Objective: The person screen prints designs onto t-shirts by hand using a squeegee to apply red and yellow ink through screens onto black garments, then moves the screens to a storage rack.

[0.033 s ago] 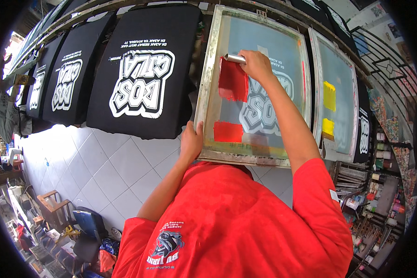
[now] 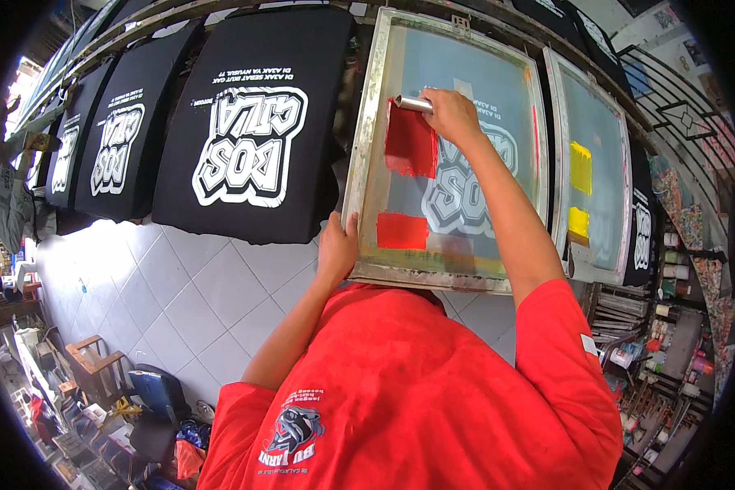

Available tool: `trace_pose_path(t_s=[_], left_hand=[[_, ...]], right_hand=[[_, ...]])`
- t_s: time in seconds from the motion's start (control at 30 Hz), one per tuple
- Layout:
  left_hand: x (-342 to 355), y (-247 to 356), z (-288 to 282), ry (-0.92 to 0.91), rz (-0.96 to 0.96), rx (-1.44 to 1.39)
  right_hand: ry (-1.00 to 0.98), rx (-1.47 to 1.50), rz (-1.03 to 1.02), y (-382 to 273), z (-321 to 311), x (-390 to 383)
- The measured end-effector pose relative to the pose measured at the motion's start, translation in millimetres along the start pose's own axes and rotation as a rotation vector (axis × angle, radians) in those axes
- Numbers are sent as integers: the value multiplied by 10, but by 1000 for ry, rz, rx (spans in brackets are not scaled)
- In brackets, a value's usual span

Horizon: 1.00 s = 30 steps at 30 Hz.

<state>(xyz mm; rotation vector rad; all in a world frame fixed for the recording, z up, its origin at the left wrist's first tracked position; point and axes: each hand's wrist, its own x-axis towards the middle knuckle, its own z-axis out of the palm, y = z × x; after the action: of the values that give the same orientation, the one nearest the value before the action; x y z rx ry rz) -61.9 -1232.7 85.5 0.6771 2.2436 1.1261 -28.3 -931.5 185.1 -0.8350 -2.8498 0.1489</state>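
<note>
A silk-screen frame (image 2: 354,175) lies over a black shirt whose white print shows faintly through the mesh. My right hand (image 2: 453,114) is closed on a short silver metal squeegee (image 2: 414,104), which stands at the upper edge of a dark red ink patch (image 2: 411,145). Below that patch sits a brighter red ink strip (image 2: 403,232). At the frame's lower left side my left hand (image 2: 336,249) grips the wooden edge, its fingertips wrapped over it. My fingers hide part of the squeegee.
To the left, several black printed shirts (image 2: 249,49) lie on sloping boards. Another screen frame (image 2: 557,163) with yellow ink (image 2: 580,167) rests to the right. Behind me are a tiled floor (image 2: 196,298), a chair (image 2: 155,392) and shelves of small containers (image 2: 674,273).
</note>
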Motion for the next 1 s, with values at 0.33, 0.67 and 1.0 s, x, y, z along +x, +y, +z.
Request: trace_pose_path(t_s=[0.33,0.67,1.0], left_hand=[[15,-28,-5,-19,-26,-17],[15,55,-35,-31,-22,-26],[-1,-1,-3,-23,-34,-11]], right_hand=[[69,11,-72,-471,88,-1054],[-89,-30,-18,-161,-148,-318],[230,-15,-107,-501,338,-1270]])
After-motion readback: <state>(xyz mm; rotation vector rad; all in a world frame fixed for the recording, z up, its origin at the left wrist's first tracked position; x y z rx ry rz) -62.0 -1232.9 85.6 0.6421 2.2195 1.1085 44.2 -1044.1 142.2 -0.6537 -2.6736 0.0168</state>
